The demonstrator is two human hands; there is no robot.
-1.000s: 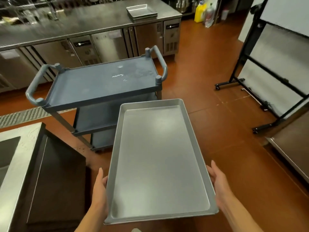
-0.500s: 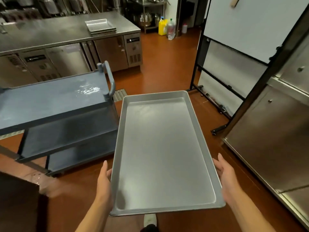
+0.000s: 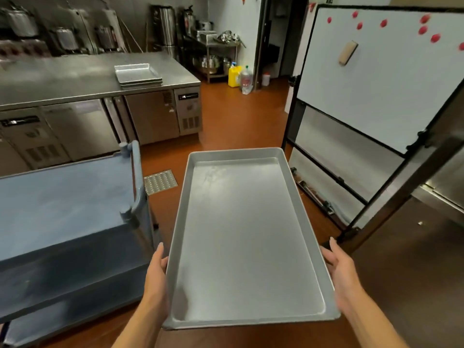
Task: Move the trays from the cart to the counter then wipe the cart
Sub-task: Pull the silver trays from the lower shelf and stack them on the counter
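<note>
Both hands, left (image 3: 157, 277) and right (image 3: 339, 270), grip metal tray (image 3: 246, 237) by its long edges; cart (image 3: 62, 197) just left.

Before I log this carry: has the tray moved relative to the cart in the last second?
Yes. The tray, held by the left hand and right hand, now sits right of the cart, no longer overlapping its front.

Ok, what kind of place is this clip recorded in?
Most likely a commercial kitchen: a long stainless steel counter with refrigerated units beneath, stacked metal trays on it, large urns along the back wall, and a grey service cart beside the person carrying a tray.
</note>
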